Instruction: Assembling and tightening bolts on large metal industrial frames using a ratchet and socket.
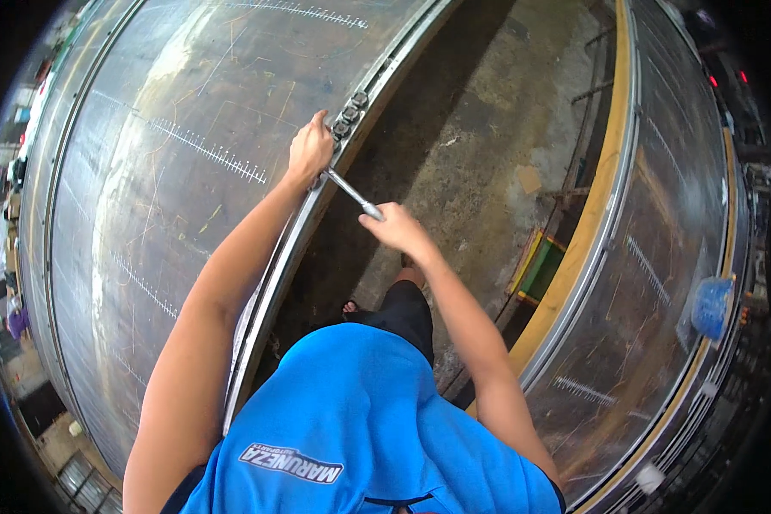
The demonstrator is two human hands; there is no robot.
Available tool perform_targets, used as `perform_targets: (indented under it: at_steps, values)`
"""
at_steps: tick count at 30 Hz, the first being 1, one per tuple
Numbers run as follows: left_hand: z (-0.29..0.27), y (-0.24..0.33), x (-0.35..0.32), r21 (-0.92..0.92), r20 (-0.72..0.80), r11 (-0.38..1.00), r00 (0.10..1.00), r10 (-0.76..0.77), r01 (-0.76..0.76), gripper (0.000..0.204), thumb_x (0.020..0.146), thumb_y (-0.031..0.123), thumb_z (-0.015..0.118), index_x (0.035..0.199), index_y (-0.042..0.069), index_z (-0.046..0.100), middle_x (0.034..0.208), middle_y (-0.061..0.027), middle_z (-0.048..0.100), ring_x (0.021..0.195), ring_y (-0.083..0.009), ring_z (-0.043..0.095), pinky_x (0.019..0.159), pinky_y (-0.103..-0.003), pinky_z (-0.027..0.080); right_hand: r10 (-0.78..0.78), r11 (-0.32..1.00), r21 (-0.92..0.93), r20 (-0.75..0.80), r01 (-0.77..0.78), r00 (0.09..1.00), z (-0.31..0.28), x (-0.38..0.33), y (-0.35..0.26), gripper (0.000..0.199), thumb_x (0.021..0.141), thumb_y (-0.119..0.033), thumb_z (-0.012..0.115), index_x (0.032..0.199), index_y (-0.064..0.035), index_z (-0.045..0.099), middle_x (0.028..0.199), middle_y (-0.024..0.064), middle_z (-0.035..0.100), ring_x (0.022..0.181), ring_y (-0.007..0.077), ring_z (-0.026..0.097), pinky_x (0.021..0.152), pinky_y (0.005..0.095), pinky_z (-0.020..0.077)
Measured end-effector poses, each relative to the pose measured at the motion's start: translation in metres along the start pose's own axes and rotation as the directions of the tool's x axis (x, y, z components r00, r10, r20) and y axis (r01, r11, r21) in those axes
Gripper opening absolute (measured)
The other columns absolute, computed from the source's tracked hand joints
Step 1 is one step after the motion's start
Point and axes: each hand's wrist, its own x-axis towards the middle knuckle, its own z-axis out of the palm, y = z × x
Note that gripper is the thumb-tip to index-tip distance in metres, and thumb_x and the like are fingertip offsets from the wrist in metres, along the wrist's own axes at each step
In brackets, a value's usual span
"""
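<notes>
My right hand (394,227) is closed around the grip end of a silver ratchet-style wrench (348,188). The wrench's shaft slants up and left to the metal rail (298,224) along the table's edge. Over the rail, beside the wrench's far end, my left hand (311,152) is bent down with one finger pointing upward. Its other fingers are partly hidden, and so is whatever they grip. Just beyond it, a short row of dark metal ring-shaped pieces (349,113) sits on the rail. The wrench's head is hidden by my left hand.
A wide dark tabletop (206,111) with white tick-mark lines spreads to the left. Across a concrete aisle (480,128) stands a second table (642,248) with a yellow edge. A green, yellow-framed object (540,267) is under it; a blue container (712,307) is on its far side.
</notes>
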Motion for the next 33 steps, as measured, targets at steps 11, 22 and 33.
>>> perform_targets:
  at_steps: [11, 22, 33]
  values:
    - [-0.006, 0.009, -0.003, 0.115, 0.068, 0.989, 0.992, -0.104, 0.095, 0.051, 0.092, 0.024, 0.045, 0.139, 0.009, 0.059, 0.123, -0.0287, 0.067, 0.119, -0.0443, 0.063, 0.102, -0.050, 0.049, -0.065, 0.404, 0.905, 0.175, -0.135, 0.982, 0.132, -0.028, -0.040, 0.018, 0.103, -0.022, 0.059, 0.095, -0.0126, 0.046, 0.064, -0.0014, 0.049, 0.044, 0.0099, 0.047, 0.037, 0.0262, 0.0390]
    - [-0.005, 0.007, -0.002, 0.047, 0.038, 0.997, 0.998, -0.055, 0.054, 0.041, 0.096, 0.013, 0.041, 0.129, 0.005, 0.063, 0.113, -0.0184, 0.074, 0.101, -0.0385, 0.070, 0.091, -0.045, 0.052, -0.142, 0.638, 0.716, 0.472, -0.283, 0.870, 0.017, 0.002, -0.006, 0.022, 0.101, -0.026, 0.061, 0.096, -0.0069, 0.052, 0.061, 0.0017, 0.052, 0.037, 0.0092, 0.046, 0.033, 0.0275, 0.0427]
    - [-0.002, 0.023, -0.004, -0.132, 0.028, 0.973, 0.982, -0.185, 0.187, 0.051, 0.080, -0.005, 0.038, 0.123, 0.001, 0.066, 0.110, -0.0174, 0.074, 0.105, -0.0264, 0.073, 0.095, -0.037, 0.054, -0.244, 0.642, 0.661, 0.657, -0.390, 0.713, -0.032, 0.058, -0.009, 0.020, 0.102, -0.028, 0.060, 0.101, -0.0093, 0.052, 0.060, -0.0007, 0.049, 0.040, 0.0056, 0.040, 0.033, 0.0231, 0.0318]
